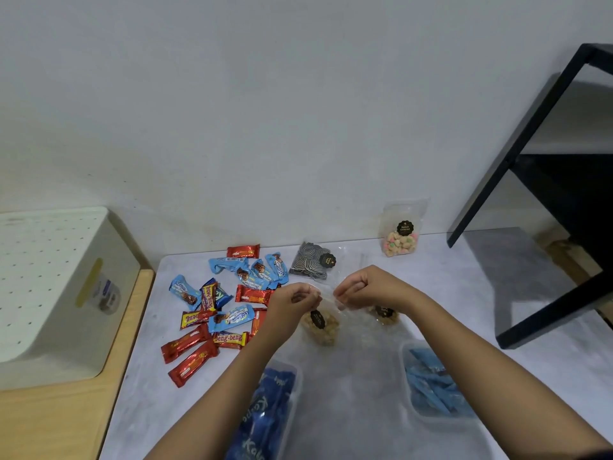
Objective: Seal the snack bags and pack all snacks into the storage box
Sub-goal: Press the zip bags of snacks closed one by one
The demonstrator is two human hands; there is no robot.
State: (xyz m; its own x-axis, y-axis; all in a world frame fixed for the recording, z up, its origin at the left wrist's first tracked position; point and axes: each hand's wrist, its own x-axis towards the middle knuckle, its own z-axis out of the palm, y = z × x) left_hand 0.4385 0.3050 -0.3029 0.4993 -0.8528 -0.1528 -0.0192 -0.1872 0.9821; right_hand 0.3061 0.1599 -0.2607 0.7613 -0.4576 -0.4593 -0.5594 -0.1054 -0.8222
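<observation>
My left hand (297,298) and my right hand (363,285) pinch the top edge of a clear snack bag (321,327) of pale brown crackers with a black round label, held upright over the table. A second similar bag (384,315) lies just behind my right wrist. A bag of dark swirl cookies (311,260) lies flat behind my hands. A bag of pastel puffs (401,234) stands against the wall. Red and blue wrapped chocolate bars (225,303) lie scattered to the left. Two clear storage boxes hold blue packets: one by my left forearm (278,403), one at the right (431,383).
A white perforated bin (49,287) sits on a wooden surface at the left. A black metal shelf frame (537,180) stands at the right, its foot on the table. The marbled table (348,376) ends at the white wall.
</observation>
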